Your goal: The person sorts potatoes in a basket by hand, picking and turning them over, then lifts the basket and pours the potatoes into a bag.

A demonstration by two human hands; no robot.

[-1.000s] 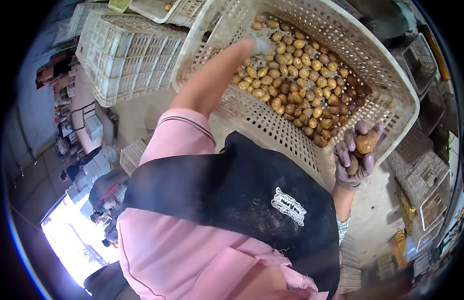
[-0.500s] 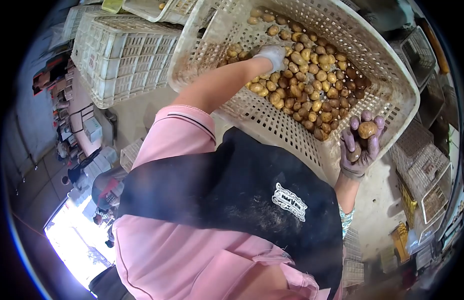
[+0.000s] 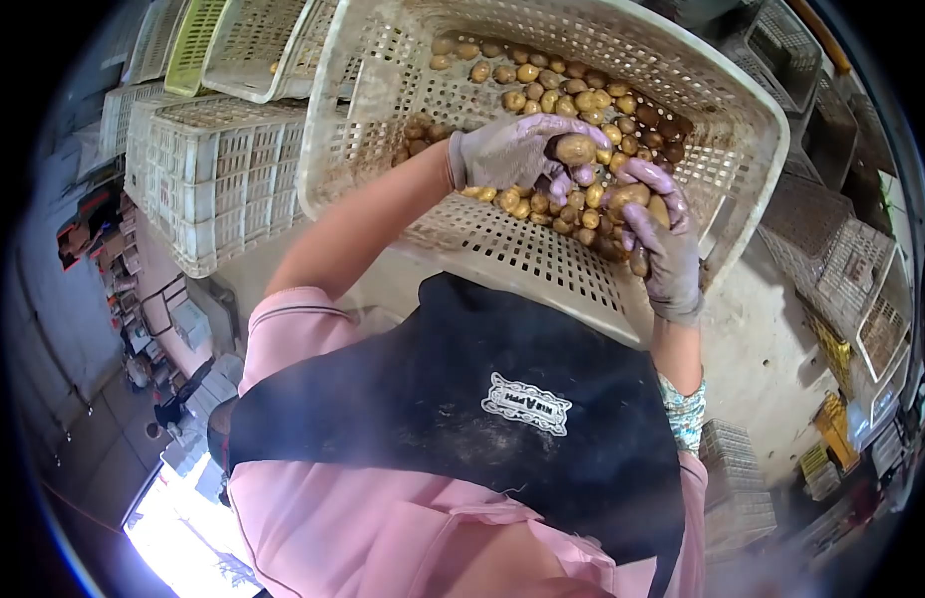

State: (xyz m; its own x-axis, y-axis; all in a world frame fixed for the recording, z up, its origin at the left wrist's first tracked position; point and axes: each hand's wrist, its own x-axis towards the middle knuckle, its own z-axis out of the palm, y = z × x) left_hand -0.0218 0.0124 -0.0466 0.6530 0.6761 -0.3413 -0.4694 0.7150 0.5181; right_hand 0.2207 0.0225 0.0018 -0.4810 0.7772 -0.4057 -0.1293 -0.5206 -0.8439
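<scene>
Both my hands wear dirty grey gloves with purple, stained fingers. My left hand (image 3: 512,154) is closed around a brown potato (image 3: 574,149), held above the pile in the pale plastic crate (image 3: 542,261). Close beside it on the right, my right hand (image 3: 667,244) cups several potatoes (image 3: 630,197), its fingers curled around them. Small yellow and brown potatoes (image 3: 549,102) lie spread on the crate's perforated floor. The hands hide part of the pile.
Stacked white crates (image 3: 218,169) stand at the left, with a yellow-green crate (image 3: 193,45) behind them. More crates (image 3: 831,249) stand at the right. Another stack (image 3: 737,478) is at the lower right. A bright opening (image 3: 188,528) shows at the lower left.
My left hand has risen from the pile with a potato in it and turned toward my right hand. My right hand has moved left over the pile with its potatoes. The view has shifted.
</scene>
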